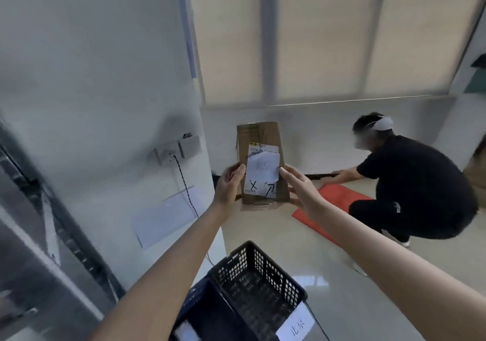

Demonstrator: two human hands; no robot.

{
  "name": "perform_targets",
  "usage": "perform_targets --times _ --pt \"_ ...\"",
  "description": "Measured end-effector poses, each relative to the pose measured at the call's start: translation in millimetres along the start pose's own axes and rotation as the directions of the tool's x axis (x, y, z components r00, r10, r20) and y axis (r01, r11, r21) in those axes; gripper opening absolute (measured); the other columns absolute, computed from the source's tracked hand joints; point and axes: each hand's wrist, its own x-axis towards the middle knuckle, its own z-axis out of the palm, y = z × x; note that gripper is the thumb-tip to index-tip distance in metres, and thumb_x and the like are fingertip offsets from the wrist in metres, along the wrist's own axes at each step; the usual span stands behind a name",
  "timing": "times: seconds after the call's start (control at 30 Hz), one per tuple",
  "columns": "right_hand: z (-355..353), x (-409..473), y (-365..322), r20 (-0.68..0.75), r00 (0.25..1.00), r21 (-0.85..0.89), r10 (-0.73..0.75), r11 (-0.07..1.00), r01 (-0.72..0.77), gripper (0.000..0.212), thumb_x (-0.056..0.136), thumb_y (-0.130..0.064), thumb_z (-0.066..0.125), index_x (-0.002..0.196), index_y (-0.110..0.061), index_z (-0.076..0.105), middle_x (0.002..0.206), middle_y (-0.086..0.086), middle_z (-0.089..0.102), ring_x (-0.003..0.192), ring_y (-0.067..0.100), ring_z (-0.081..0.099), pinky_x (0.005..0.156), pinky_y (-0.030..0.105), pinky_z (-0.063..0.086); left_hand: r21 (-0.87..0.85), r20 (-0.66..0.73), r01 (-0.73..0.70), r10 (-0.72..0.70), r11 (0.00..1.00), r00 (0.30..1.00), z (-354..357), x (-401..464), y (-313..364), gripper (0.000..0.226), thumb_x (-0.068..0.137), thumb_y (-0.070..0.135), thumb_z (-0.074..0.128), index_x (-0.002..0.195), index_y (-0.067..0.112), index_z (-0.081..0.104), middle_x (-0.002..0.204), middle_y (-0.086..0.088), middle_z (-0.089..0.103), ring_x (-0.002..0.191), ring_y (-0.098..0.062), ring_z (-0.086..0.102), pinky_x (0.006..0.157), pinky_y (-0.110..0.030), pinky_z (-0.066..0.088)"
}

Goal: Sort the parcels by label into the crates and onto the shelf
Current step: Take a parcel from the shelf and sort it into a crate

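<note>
— What have you got there?

— A cardboard parcel (260, 164), held up in front of me at arm's length, above the floor and beyond the black crate (259, 285) that sits below my arms. My left hand (229, 182) grips its left edge, thumb on the front face; my right hand (298, 185) holds the right edge, fingers fairly straight along the side and wrapping underneath.

— Does it feel like trouble?

— I'd judge not. It's a slim brown box, stiff enough to keep its shape between two palms, and probably light, since I'm holding it out this far. The cardboard looks matte, so not slippery.

— And that paper on the front?

— That's the weak spot. A white handwritten slip (263, 174) sits loosely over the printed label (263, 148), one corner looks lifted. I'd keep my fingers on the box edges and off the slip, so it doesn't tear or peel.

— Where next?

— The crate below carries its own paper tag (295, 326); I'd compare the writing first.
</note>
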Motion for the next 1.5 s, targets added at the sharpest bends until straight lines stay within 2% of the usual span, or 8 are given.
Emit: perform_targets --times 0.17,0.43,0.63,0.87,1.1,1.23,1.33,1.5 --pt "-17 45 4 0.141 0.989 -0.039 0.05 0.998 -0.045 0.04 0.095 -0.041 0.059 0.133 -0.033 0.052 0.114 -0.005 0.067 0.108 0.02 0.063 0.091 0.041 0.055 0.049 -0.149 0.006 0.001 0.999 0.989 14 15 -13 0.022 0.099 0.038 0.053 0.117 0.027 0.057 0.107 0.002 0.065 0.096 -0.013 0.063 0.068 -0.025 0.052" --pt "-24 90 26 0.275 0.95 -0.107 0.148 0.987 -0.123 0.046 0.095 -0.042 0.058 0.139 -0.031 0.05 0.121 -0.004 0.064 0.108 0.019 0.062 0.074 0.031 0.053 0.039 -0.317 0.071 -0.055 0.997 0.947 21 31 -45 0.034 0.098 0.038 0.054 0.126 0.019 0.057 0.107 0.002 0.065 0.09 -0.007 0.063 0.072 -0.026 0.052" --pt "-17 129 47 0.331 0.923 -0.174 0.195 0.974 -0.144 0.045 0.095 -0.044 0.057 0.139 -0.034 0.05 0.127 -0.007 0.06 0.115 0.02 0.058 0.082 0.037 0.051 0.016 -0.366 0.139 -0.124 0.99 0.922 10 56 -71 0.036 0.099 0.042 0.052 0.128 0.021 0.056 0.107 0.004 0.066 0.087 -0.004 0.064 0.058 -0.019 0.051" --pt "-9 173 62 0.322 0.921 -0.207 0.218 0.966 -0.156 0.041 0.097 -0.041 0.055 0.137 -0.033 0.049 0.12 -0.011 0.063 0.101 0.01 0.061 0.073 0.032 0.05 -0.004 -0.376 0.16 -0.15 0.987 0.915 -2 99 -97 0.038 0.099 0.044 0.051 0.128 0.02 0.056 0.112 0.0 0.067 0.089 -0.006 0.065 0.06 -0.02 0.052" --pt "-6 190 88 0.375 0.892 -0.216 0.253 0.959 -0.181 0.044 0.097 -0.042 0.055 0.139 -0.032 0.047 0.119 -0.01 0.062 0.105 0.014 0.059 0.081 0.037 0.049 -0.002 -0.427 0.175 -0.159 0.985 0.89 -4 101 -119 0.036 0.098 0.044 0.051 0.126 0.021 0.057 0.099 0.006 0.066 0.084 -0.002 0.063 0.064 -0.024 0.051" --pt "-9 193 111 0.435 0.855 -0.23 0.282 0.953 -0.197 0.046 0.097 -0.042 0.055 0.14 -0.031 0.047 0.122 -0.008 0.063 0.113 0.019 0.059 0.095 0.046 0.049 -0.029 -0.492 0.185 -0.175 0.982 0.853 -2 91 -138 0.033 0.098 0.043 0.052 0.123 0.023 0.057 0.099 0.005 0.067 0.086 -0.007 0.064 0.067 -0.027 0.052" --pt "-20 192 131 0.471 0.826 -0.246 0.31 0.945 -0.215 0.047 0.096 -0.044 0.056 0.141 -0.031 0.047 0.128 -0.004 0.061 0.118 0.023 0.057 0.097 0.049 0.049 -0.02 -0.545 0.193 -0.173 0.981 0.82 9 78 -157 0.031 0.099 0.043 0.051 0.124 0.024 0.056 0.1 0.006 0.067 0.085 -0.006 0.064 0.064 -0.024 0.051" --pt "-55 178 162 0.521 0.777 -0.282 0.354 0.93 -0.234 0.046 0.097 -0.044 0.054 0.141 -0.031 0.046 0.127 -0.006 0.059 0.114 0.02 0.057 0.084 0.039 0.051 -0.016 -0.602 0.232 -0.194 0.973 0.774 41 56 -199 0.034 0.099 0.044 0.05 0.124 0.023 0.058 0.104 0.004 0.068 0.09 -0.008 0.064 0.071 -0.027 0.052"
